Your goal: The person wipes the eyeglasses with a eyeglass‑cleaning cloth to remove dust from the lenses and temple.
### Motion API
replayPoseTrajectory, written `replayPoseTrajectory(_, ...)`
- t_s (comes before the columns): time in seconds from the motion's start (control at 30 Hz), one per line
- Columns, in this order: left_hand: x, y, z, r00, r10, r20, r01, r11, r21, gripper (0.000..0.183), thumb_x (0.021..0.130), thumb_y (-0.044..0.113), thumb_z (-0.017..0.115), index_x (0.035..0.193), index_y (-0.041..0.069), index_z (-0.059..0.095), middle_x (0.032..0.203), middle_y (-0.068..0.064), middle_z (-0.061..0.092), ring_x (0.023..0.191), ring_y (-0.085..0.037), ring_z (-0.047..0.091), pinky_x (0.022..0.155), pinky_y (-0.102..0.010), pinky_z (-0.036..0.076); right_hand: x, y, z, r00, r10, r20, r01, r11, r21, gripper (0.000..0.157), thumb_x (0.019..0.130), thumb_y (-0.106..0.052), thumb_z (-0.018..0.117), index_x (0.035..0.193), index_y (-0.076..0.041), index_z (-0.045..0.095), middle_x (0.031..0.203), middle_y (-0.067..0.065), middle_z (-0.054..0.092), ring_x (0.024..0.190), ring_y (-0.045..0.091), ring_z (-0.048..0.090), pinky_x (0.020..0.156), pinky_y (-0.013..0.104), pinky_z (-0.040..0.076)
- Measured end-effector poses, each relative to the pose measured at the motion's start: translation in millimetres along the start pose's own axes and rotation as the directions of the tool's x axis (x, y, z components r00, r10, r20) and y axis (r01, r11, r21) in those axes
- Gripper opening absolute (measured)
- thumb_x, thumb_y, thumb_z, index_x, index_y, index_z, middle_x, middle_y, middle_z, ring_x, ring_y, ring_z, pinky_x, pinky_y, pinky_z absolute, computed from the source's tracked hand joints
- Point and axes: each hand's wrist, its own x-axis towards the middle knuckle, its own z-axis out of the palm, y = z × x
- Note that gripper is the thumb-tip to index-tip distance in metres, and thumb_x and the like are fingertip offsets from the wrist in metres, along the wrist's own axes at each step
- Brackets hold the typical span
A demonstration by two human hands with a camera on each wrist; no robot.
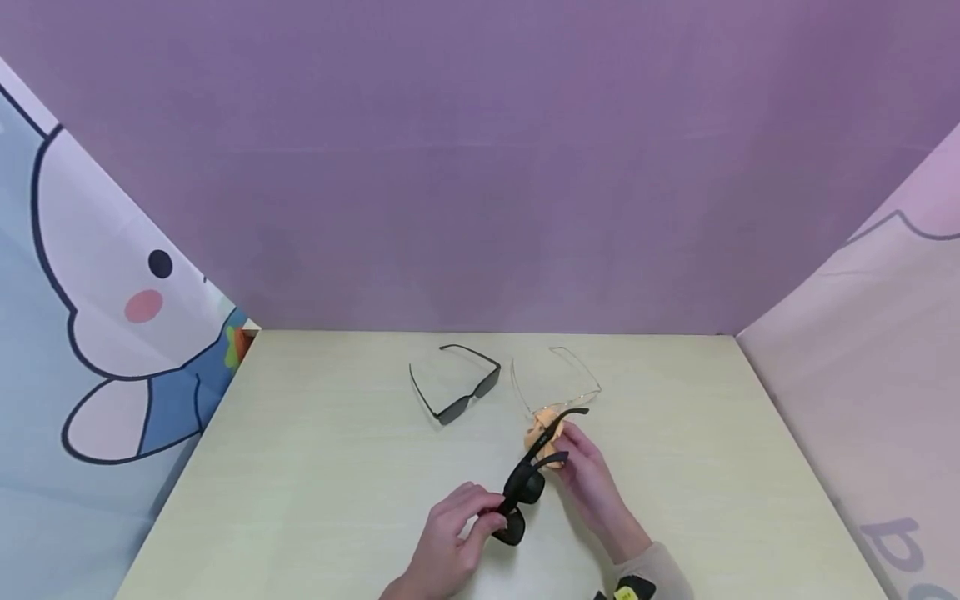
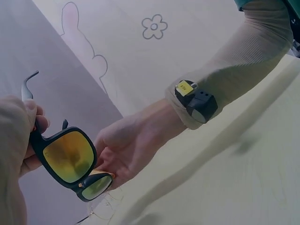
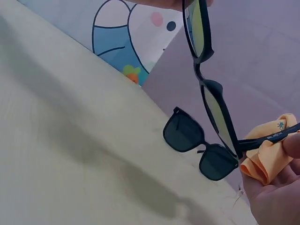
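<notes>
Black sunglasses point(image 1: 517, 483) with yellow-orange mirrored lenses point(image 2: 70, 155) are held above the table by both hands. My left hand point(image 1: 450, 533) pinches the frame at one end, fingers and thumb near the lower lens. In my right hand point(image 1: 592, 492) is an orange cloth point(image 3: 265, 161), gripped against one temple arm point(image 3: 269, 138) of these sunglasses. The right thumb presses on that arm, with the cloth bunched beneath and around it. The other temple arm sticks out free of the cloth in the head view.
A second pair of dark sunglasses point(image 1: 453, 410) lies on the pale table point(image 1: 300, 467), arms unfolded. To its right, thin wire-framed glasses point(image 1: 577, 400) lie behind the cloth. A purple wall point(image 1: 480, 167) closes the back; printed cloth panels point(image 1: 112, 317) flank the sides.
</notes>
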Motion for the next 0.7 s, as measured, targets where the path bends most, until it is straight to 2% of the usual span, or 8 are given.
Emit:
replayPoseTrajectory(0.07,0.4,0.3,-0.2,1.0,-0.01,0.003,0.01,1.0,-0.01,0.02,0.089,-0.005,0.073,0.106,0.006,0.072,0.089,-0.001,0.07,0.08,-0.01,0.062,0.072,-0.013,0.053,1.0,-6.1,0.8,1.0,-0.014,-0.003,0.014,1.0,0.015,0.026,0.108,-0.007,0.048,0.129,-0.015,0.06,0.118,-0.005,0.069,0.106,0.008,0.066,0.09,0.022,0.057)
replayPoseTrajectory(0.17,1.7,-0.6,0.6,1.0,0.025,-0.002,-0.025,1.0,-0.008,0.022,0.088,-0.007,0.073,0.107,0.004,0.071,0.089,-0.003,0.07,0.08,-0.012,0.062,0.073,-0.014,0.053,3.4,-18.4,1.6,0.997,-0.083,0.007,0.082,0.994,0.076,0.029,0.108,-0.004,0.046,0.125,-0.017,0.065,0.121,-0.005,0.067,0.109,0.006,0.065,0.093,0.02,0.054)
replayPoseTrajectory(0.27,2.7,-2.5,2.3,0.998,0.066,-0.011,-0.066,0.998,0.0,0.025,0.085,-0.01,0.074,0.106,0.003,0.071,0.088,-0.004,0.07,0.079,-0.013,0.062,0.073,-0.013,0.053,5.4,-28.5,0.5,0.985,-0.168,0.038,0.16,0.976,0.149,0.036,0.108,0.0,0.041,0.127,-0.018,0.066,0.126,-0.004,0.066,0.115,0.008,0.065,0.099,0.019,0.052)
replayPoseTrajectory(0.37,2.6,-3.3,3.7,0.998,0.069,-0.013,-0.069,0.998,-0.006,0.026,0.084,-0.011,0.075,0.106,0.002,0.071,0.087,-0.005,0.07,0.078,-0.013,0.062,0.072,-0.012,0.052,5.4,-32.0,-0.8,0.977,-0.203,0.059,0.187,0.961,0.203,0.041,0.108,0.002,0.038,0.132,-0.019,0.063,0.131,-0.002,0.066,0.122,0.01,0.064,0.104,0.02,0.05)
replayPoseTrajectory(0.43,2.3,-3.5,4.5,0.998,0.067,-0.014,-0.067,0.998,-0.007,0.026,0.083,-0.011,0.075,0.106,0.002,0.071,0.086,-0.005,0.07,0.078,-0.013,0.062,0.071,-0.011,0.051,4.2,-29.7,-1.3,0.982,-0.181,0.047,0.168,0.964,0.208,0.041,0.108,0.002,0.037,0.131,-0.02,0.063,0.131,-0.003,0.066,0.122,0.01,0.063,0.104,0.02,0.05)
replayPoseTrajectory(0.53,2.0,-3.6,5.1,0.998,0.067,-0.023,-0.067,0.998,-0.001,0.027,0.082,-0.011,0.075,0.105,0.003,0.071,0.086,-0.005,0.069,0.077,-0.013,0.061,0.071,-0.011,0.051,1.5,-21.0,-1.1,0.994,-0.106,0.022,0.101,0.982,0.159,0.038,0.109,-0.003,0.04,0.13,-0.024,0.063,0.13,-0.006,0.067,0.121,0.007,0.063,0.102,0.02,0.05)
replayPoseTrajectory(0.7,0.8,-4.8,4.9,0.996,0.07,-0.047,-0.069,0.998,0.011,0.029,0.081,-0.011,0.076,0.104,0.004,0.07,0.085,-0.004,0.068,0.076,-0.013,0.06,0.071,-0.011,0.05,-2.0,-2.8,2.5,0.999,0.005,-0.034,-0.004,0.999,0.047,0.03,0.108,-0.007,0.045,0.128,-0.022,0.062,0.12,-0.007,0.071,0.106,0.006,0.066,0.09,0.021,0.055)
